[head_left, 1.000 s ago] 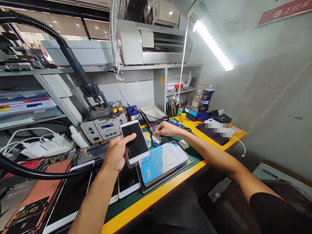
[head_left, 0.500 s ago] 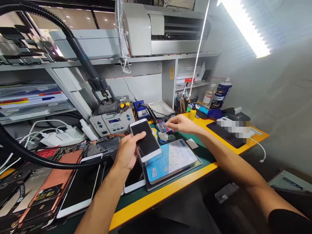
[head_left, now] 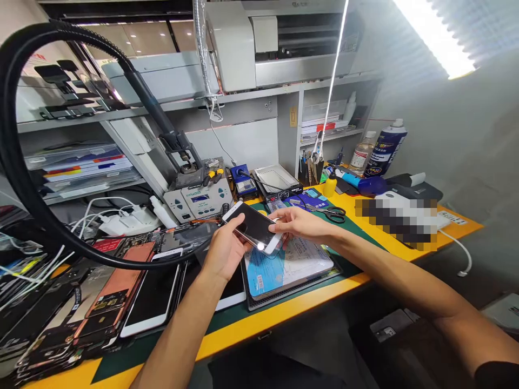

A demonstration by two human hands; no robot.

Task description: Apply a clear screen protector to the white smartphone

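A white smartphone (head_left: 254,228) with a dark screen is held over the bench, tilted flat, and a lamp glare shows near its lower end. My left hand (head_left: 225,250) is closed round its left edge, thumb lying on the glass. My right hand (head_left: 300,222) has come onto the phone's right end, its fingers curled against that edge. Under both hands lies a blue and white sheet (head_left: 288,263) on a dark mat.
Several phones and bare screens (head_left: 151,294) lie at the left. A grey soldering station (head_left: 199,199) stands behind the hands. Black scissors (head_left: 333,212), a yellow bottle (head_left: 330,186) and spray cans (head_left: 385,149) sit at the right. The yellow bench edge (head_left: 284,314) runs in front.
My right hand left the small items at the back of the mat and came to the phone's right end. The phone tipped flatter. The camera shifted right and down.
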